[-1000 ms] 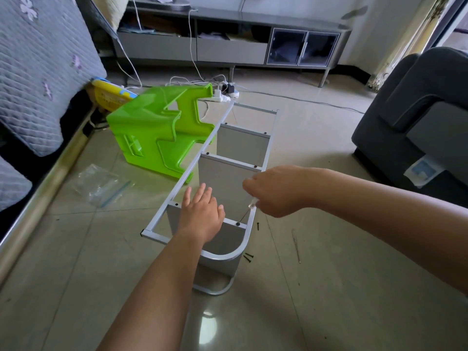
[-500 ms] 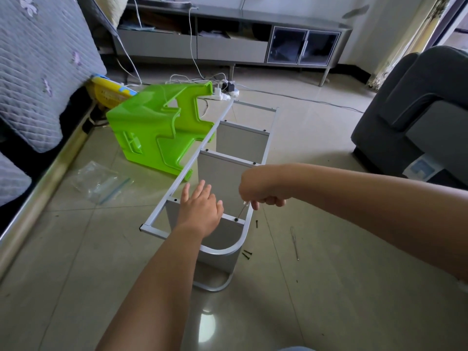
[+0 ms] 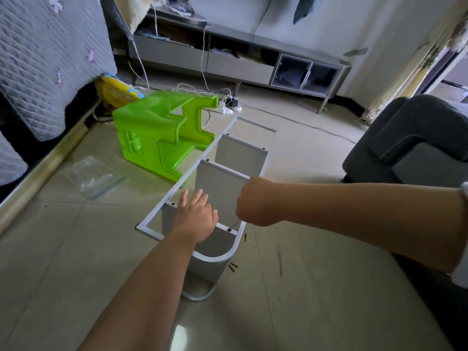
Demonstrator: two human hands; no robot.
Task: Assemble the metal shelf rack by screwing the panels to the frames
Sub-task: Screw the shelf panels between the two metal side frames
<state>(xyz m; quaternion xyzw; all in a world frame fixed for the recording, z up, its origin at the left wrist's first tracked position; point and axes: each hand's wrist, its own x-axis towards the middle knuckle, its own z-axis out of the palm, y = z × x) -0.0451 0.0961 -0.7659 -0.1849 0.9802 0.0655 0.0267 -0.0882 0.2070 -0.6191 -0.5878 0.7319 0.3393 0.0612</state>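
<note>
Shelf rack on its side on the tiled floor, both hands at its near end.

One metal shelf rack (image 3: 263,158) lies beside one green plastic stool (image 3: 157,138); three grey panels (image 3: 217,188) show between its two frames. One left hand (image 3: 196,219) rests flat, fingers straight, on the nearest panel's edge. One right hand (image 3: 255,203) is fisted round a thin screwdriver (image 3: 234,224), tip at a frame hole. Three loose black screws (image 3: 233,266) lie just beside the rack.

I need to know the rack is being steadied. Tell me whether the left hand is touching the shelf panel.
Touching. The head view shows the left hand lying flat, fingers straight, on the top edge of the nearest shelf panel, with no gap visible.
</note>
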